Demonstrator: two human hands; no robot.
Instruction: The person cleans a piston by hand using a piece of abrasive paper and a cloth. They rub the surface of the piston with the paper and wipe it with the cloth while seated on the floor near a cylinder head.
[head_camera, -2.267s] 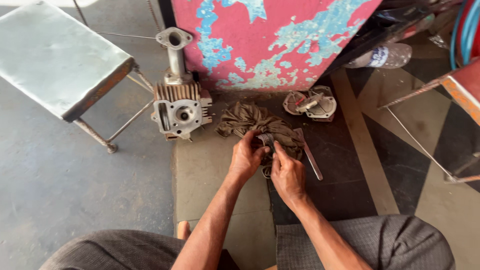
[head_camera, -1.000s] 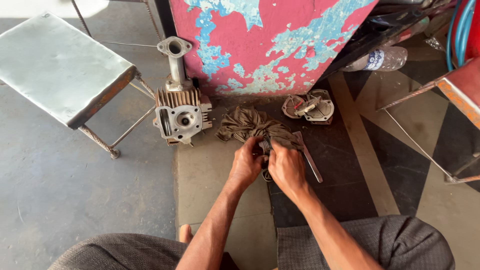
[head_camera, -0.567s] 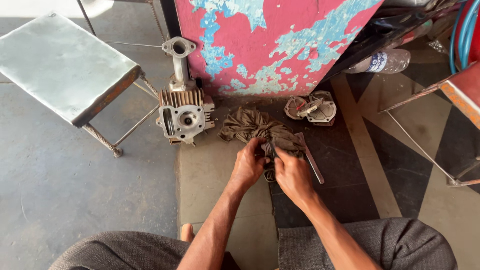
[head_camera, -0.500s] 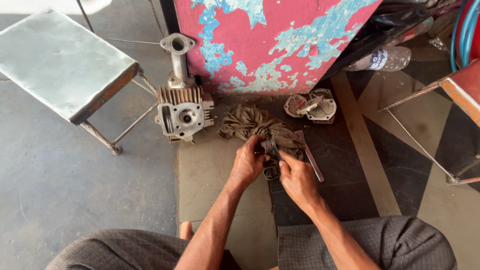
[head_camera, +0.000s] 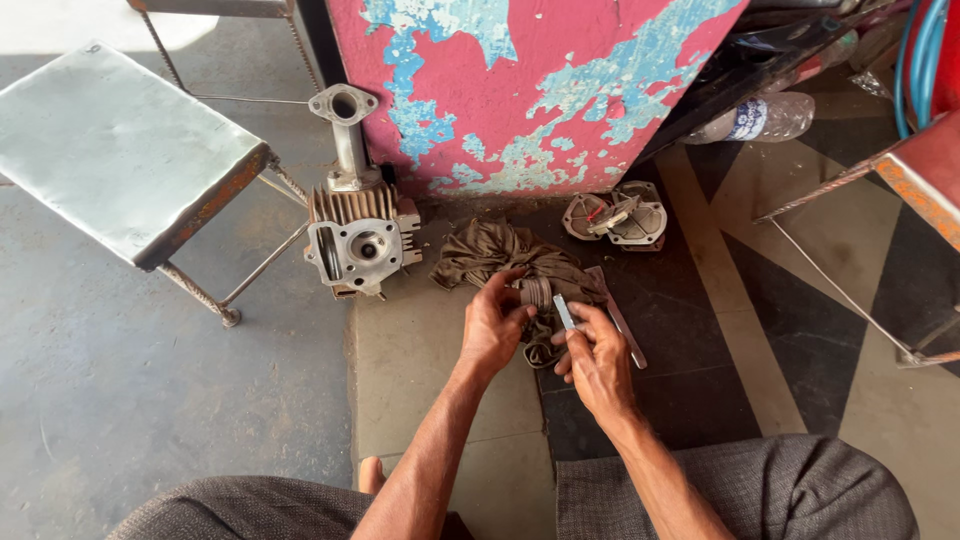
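Note:
My left hand (head_camera: 492, 325) grips a small ribbed metal part (head_camera: 537, 292) over a crumpled brown rag (head_camera: 500, 257) on the floor. My right hand (head_camera: 598, 358) pinches a thin flat metal strip (head_camera: 564, 311), its tip just right of the ribbed part. A flat metal tool (head_camera: 620, 320) lies on the floor right of my right hand. Both hands are close together, above the rag's near edge.
A finned engine cylinder head (head_camera: 357, 235) with an upright pipe stands to the left. A metal cover (head_camera: 615, 217) lies behind the rag. A metal stool (head_camera: 120, 150) is at far left, a peeling pink panel (head_camera: 540, 80) behind, and a plastic bottle (head_camera: 760, 115) at right.
My right hand has drawn back a little from the ribbed part, and the thin strip now shows between its fingers. My left hand still holds the part.

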